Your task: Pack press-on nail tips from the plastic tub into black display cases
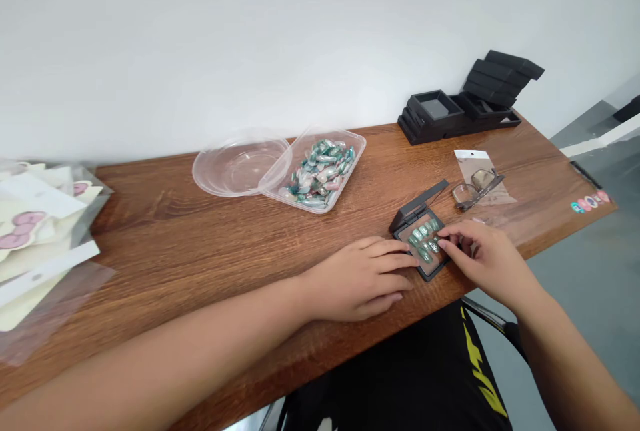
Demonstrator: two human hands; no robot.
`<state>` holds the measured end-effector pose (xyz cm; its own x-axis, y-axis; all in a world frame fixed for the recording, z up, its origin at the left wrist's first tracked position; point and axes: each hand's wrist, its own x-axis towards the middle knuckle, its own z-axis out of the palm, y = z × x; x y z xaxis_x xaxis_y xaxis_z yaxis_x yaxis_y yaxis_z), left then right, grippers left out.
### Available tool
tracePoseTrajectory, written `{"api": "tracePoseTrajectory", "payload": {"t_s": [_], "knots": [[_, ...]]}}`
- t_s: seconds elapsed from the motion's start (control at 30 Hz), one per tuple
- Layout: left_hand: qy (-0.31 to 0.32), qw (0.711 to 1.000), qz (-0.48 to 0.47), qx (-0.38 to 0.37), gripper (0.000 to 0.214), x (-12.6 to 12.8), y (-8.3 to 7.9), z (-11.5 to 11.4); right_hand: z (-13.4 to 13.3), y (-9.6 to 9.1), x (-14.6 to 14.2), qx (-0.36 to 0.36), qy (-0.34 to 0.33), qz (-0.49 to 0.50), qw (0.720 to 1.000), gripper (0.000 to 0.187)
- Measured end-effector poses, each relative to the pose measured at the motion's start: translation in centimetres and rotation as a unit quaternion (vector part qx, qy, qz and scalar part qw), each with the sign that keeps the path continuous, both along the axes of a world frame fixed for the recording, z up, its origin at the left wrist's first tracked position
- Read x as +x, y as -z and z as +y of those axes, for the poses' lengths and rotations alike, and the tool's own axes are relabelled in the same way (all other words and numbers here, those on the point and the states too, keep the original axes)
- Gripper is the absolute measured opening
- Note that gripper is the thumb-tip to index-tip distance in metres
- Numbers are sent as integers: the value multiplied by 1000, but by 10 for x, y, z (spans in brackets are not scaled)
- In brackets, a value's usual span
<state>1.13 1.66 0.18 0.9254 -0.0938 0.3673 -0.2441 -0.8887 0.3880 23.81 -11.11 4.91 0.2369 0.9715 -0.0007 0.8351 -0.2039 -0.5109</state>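
A small black case (431, 275) lies open near the table's front edge, its lid tilted up at the back. Rows of glossy green press-on nails (425, 254) sit on its clear-covered inner panel. My left hand (363, 278) rests palm down on the table, fingers stretched out, with the fingertips against the case's left side. At the right side of the case, my right hand (483, 254) has thumb and index finger pinched together at the end of the nail rows, seemingly on one press-on nail. Its other fingers curl underneath, partly hidden.
Behind stands a clear tub (345, 184) heaped with loose nails, overlapping a round clear lid (235, 168). Black cases (445, 118) are stacked at the back right. Glasses (473, 194) lie on a clear packet (495, 184). Printed cards in plastic sleeves (45, 231) cover the left end.
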Motion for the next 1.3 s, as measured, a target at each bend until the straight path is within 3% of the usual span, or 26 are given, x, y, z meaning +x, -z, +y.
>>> {"api": "tracePoseTrajectory", "payload": {"t_s": [0.37,0.57,0.67,0.8,0.9,1.03,1.17,1.23,1.3], "knots": [[0,1000,-8,-7,23,0,0,-1,-2,7,-2,18,-3,-20,1000,24],[-4,1000,-5,5,24,0,0,0,-5,5,3,11,12,17,1000,24],[-5,1000,-3,12,26,0,0,-1,-5,-8,5,50,23,32,998,24],[-1,1000,-5,28,28,0,1,-1,4,-48,-11,160,33,2,987,20],[-4,999,-15,40,28,1,2,0,26,-85,-35,184,-31,-16,982,17],[-8,998,-17,55,28,1,1,-1,84,-110,-66,130,-231,-41,963,14],[-8,998,-2,61,29,1,0,-1,155,-98,-91,-27,-327,-99,940,15],[-5,998,13,66,28,2,-2,-1,182,-83,-102,-72,-349,-134,925,25],[-4,997,29,71,27,2,-4,-1,200,-69,-112,-113,-371,-153,909,22]]}}
